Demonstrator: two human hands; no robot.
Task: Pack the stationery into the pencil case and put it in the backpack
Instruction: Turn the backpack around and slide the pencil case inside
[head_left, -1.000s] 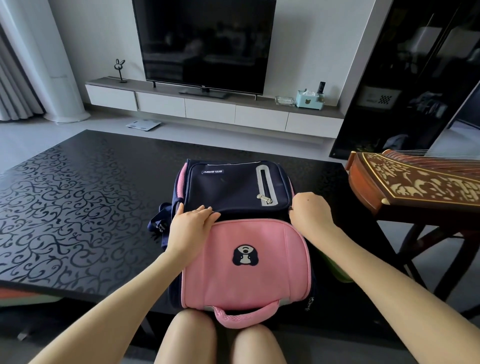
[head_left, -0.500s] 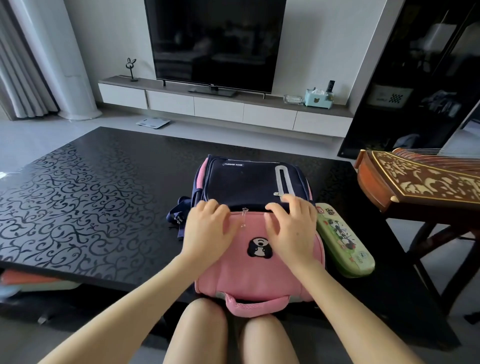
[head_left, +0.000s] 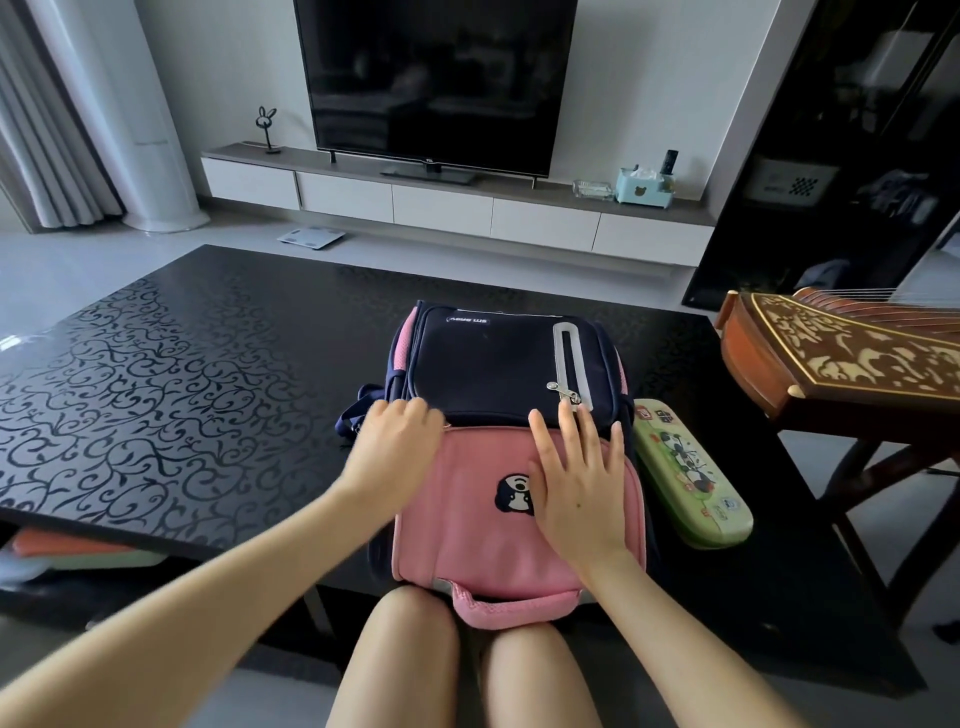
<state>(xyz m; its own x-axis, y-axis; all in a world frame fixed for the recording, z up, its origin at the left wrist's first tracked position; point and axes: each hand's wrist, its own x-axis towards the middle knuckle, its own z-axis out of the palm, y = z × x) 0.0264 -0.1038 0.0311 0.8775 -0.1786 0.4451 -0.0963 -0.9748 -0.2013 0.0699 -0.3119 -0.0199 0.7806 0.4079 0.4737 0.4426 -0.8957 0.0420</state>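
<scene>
The pink and navy backpack (head_left: 467, 540) lies flat on the black table's near edge, its pink handle over my knees. My left hand (head_left: 395, 452) rests at the left end of the seam between the navy pocket and the pink panel. Its fingers are curled tight on the zipper there, and the pull itself is mostly hidden. My right hand (head_left: 576, 493) lies flat on the pink panel with fingers spread, partly covering the panda badge. The green pencil case (head_left: 691, 478), lid down, lies on the table against the backpack's right side. No loose stationery shows.
The black patterned table (head_left: 156, 395) stretches far to the left and behind the backpack. A wooden zither (head_left: 841, 358) on a stand sits close at the right. Beyond are a TV, a low white cabinet and a dark cabinet.
My right hand came off the backpack's right side onto the pink panel and flattened. My left hand slid to the left end of the zipper seam. The pencil case came into view.
</scene>
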